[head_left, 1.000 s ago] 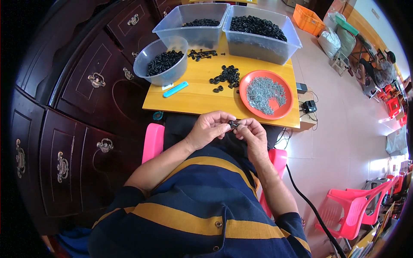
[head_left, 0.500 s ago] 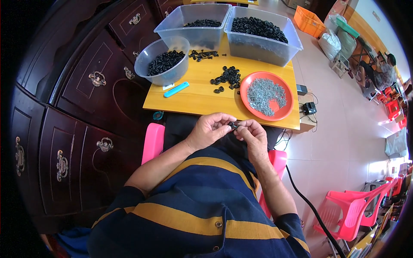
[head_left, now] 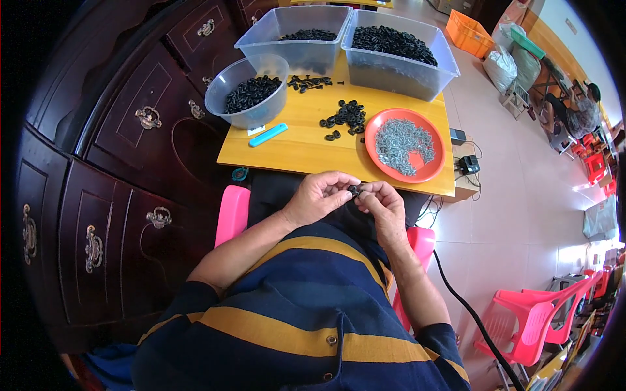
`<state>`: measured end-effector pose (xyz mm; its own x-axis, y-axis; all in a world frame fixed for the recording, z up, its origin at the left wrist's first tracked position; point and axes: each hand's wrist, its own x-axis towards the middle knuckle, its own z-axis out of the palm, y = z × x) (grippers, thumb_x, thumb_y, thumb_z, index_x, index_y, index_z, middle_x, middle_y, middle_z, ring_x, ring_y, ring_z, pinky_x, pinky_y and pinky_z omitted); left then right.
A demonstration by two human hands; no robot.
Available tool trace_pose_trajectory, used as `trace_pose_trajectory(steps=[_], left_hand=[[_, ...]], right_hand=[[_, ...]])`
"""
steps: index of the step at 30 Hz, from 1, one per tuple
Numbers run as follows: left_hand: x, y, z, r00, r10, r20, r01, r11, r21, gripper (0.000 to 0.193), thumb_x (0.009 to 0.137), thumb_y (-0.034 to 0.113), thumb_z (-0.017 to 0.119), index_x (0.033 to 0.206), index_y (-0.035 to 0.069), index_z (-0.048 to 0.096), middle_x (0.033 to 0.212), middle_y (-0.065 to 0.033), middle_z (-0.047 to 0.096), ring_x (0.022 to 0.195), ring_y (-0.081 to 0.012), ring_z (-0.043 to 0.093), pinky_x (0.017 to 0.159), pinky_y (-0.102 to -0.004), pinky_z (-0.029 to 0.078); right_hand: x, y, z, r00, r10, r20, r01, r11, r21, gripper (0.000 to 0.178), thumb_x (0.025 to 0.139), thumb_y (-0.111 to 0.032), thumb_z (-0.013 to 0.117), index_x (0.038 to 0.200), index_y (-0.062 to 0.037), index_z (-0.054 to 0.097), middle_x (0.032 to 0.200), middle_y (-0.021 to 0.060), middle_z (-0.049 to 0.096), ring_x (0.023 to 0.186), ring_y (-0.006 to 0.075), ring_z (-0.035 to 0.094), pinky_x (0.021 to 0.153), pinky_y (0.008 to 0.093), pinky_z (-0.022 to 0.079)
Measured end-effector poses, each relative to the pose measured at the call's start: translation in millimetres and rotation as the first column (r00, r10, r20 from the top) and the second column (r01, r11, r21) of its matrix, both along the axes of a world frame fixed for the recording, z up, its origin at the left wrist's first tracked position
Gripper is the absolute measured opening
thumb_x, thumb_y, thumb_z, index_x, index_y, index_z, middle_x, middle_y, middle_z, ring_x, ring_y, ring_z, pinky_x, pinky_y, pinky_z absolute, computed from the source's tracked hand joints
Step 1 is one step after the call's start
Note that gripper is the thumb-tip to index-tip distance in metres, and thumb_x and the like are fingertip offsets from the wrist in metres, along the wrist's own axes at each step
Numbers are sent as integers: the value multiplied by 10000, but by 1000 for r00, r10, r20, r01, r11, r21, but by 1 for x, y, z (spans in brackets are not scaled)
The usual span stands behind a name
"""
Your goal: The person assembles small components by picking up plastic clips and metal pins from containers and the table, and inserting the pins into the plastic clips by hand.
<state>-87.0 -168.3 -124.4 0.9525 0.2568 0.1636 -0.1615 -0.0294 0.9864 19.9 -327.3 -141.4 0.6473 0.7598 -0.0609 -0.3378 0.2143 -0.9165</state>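
1. One yellow desk (head_left: pixel 306 146).
2. Two clear rectangular bins (head_left: pixel 398 62) of black rings at its far edge.
3. One round clear tub (head_left: pixel 250 98), far left.
4. One orange plate (head_left: pixel 404 144) of grey screws.
5. Left hand (head_left: pixel 319 197) and right hand (head_left: pixel 383 205), fingertips together, pinch one small black part (head_left: pixel 354 191) below the desk's near edge.

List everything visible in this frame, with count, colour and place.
table: 1, yellow wood, ahead
bins: 2, clear, far edge, black parts inside
bowl: 1, clear, left, black rings inside
plate: 1, orange, right, grey screws
loose rings: small pile, black, table centre
blue tool: 1, near bowl
cabinet: dark wood, left
pink chairs: lower right
small part: 1, black, between both hands
left hand: pinching part
right hand: pinching part
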Motion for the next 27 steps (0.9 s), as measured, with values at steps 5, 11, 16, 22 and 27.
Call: trace_pose_trajectory(steps=[5, 11, 16, 22, 27], left_hand=[[-1, 0, 0, 999, 47, 4, -47, 984, 169, 225, 891, -12, 646, 1116, -7, 668, 867, 29, 630, 717, -14, 558, 655, -174, 473], [0, -2, 4, 997, 68, 20, -71, 974, 216, 226, 870, -10, 669, 1096, -2, 683, 815, 42, 607, 672, -11, 519, 617, -173, 453], [-1, -1, 2, 998, 58, 15, -60, 978, 198, 233, 868, -18, 666, 1099, 2, 686, 810, 38, 611, 672, -15, 527, 618, -181, 458], [1, 1, 2, 999, 52, 16, -55, 971, 232, 238, 865, -24, 663, 1100, 4, 690, 813, 21, 616, 682, -25, 538, 623, -188, 465], [0, 4, 11, 999, 27, 23, -33, 936, 352, 262, 852, -31, 662, 1109, 12, 694, 828, -14, 615, 697, -64, 557, 636, -215, 469]], right_hand=[[-2, 1, 0, 1000, -6, 17, 6, 1000, 2, 85, 929, -64, 629, 995, -11, 625, 867, 37, 673, 760, 80, 600, 724, 221, 482], [-2, 0, 1, 1000, 6, 16, -7, 1000, 6, 81, 938, -49, 618, 1002, 1, 614, 870, 26, 663, 768, 75, 587, 728, 217, 475], [-4, 2, 0, 1000, 2, 26, -2, 1000, 5, 83, 939, -48, 620, 1005, 1, 614, 866, 21, 661, 762, 71, 585, 721, 214, 476], [-2, 2, -4, 1000, 15, 16, -15, 1000, 2, 97, 934, -83, 654, 1004, -16, 640, 857, 28, 678, 733, 72, 601, 706, 212, 486], [-2, 0, 0, 998, 59, 6, -58, 997, -40, 111, 946, -84, 650, 1020, -2, 645, 865, 24, 681, 754, 70, 610, 722, 216, 492]])
